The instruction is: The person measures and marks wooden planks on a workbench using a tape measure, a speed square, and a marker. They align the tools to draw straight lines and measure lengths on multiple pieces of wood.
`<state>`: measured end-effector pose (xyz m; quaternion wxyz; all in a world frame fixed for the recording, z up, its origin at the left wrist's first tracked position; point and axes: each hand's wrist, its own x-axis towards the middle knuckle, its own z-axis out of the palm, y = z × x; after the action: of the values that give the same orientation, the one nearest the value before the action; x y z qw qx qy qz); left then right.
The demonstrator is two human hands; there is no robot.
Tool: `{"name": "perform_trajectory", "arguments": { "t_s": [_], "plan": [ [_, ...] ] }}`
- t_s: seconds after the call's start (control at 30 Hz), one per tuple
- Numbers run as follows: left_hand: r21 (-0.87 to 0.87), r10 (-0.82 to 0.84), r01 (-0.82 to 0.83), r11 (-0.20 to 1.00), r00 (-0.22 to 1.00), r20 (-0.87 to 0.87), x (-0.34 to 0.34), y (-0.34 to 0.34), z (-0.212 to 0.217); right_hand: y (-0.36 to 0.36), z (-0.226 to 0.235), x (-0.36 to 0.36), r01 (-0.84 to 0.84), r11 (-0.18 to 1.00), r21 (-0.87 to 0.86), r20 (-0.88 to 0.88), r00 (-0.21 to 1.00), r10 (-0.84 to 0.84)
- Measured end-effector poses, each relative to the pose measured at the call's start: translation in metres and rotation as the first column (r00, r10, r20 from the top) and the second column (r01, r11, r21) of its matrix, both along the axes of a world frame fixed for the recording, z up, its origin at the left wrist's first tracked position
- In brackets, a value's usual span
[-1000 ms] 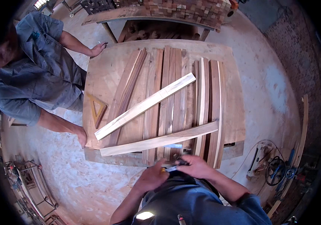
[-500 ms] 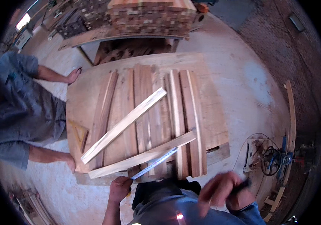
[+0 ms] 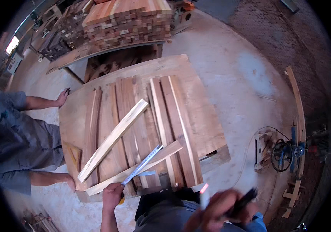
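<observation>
- Left hand (image 3: pixel 112 193) is closed around a tape measure case, of which a bit of yellow shows under the fingers, at the near edge of the worktable (image 3: pixel 202 120).
- Tape blade (image 3: pixel 142 164) runs out from that hand up and to the right, lying along the lower pale batten (image 3: pixel 134 168) and ending near the batten's right end.
- Right hand (image 3: pixel 221 210) is off the table, low in view and blurred; it is closed on a dark pen-like tool (image 3: pixel 244 201). A pale stick with a reddish tip (image 3: pixel 203 195) shows just left of it; whether the hand holds this cannot be told.
- Second pale batten (image 3: pixel 113 139) lies diagonally across the dark boards (image 3: pixel 173 127), well above the first, not touching the tape.
- Dark boards lie side by side lengthwise on the table, under both battens.
- A wooden triangle square (image 3: pixel 74 154) sits at the table's left edge.
- Another person (image 3: pixel 22 143) in grey stands at the left side, one hand on the far corner, the other at the near corner.
- Stacked timber (image 3: pixel 127 21) stands beyond the table; a machine with a wheel (image 3: pixel 283 152) stands on the floor to the right.
</observation>
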<state>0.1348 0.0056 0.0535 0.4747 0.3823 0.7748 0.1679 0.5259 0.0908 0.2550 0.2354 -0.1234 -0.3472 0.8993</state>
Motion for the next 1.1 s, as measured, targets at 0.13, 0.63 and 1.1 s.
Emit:
{"name": "perform_trajectory", "arguments": {
  "t_s": [0.13, 0.63, 1.1],
  "plan": [
    [0.083, -0.137, 0.148, 0.985, 0.982, -0.128, 0.003, 0.036, 0.019, -0.003, -0.056, 0.046, 0.818, 0.438, 0.373, 0.405, 0.281, -0.87],
    [0.017, -0.456, 0.625, 0.78, 0.588, -0.668, -0.029, 0.174, -0.066, -0.068, -0.229, 0.182, 0.834, 0.316, 0.452, 0.868, -0.329, -0.373],
    [-0.041, -0.337, 0.378, 0.925, 0.766, -0.548, -0.022, 0.202, -0.05, -0.086, -0.254, 0.196, 0.8, 0.442, 0.405, 0.91, -0.306, -0.28]
  ]
}}
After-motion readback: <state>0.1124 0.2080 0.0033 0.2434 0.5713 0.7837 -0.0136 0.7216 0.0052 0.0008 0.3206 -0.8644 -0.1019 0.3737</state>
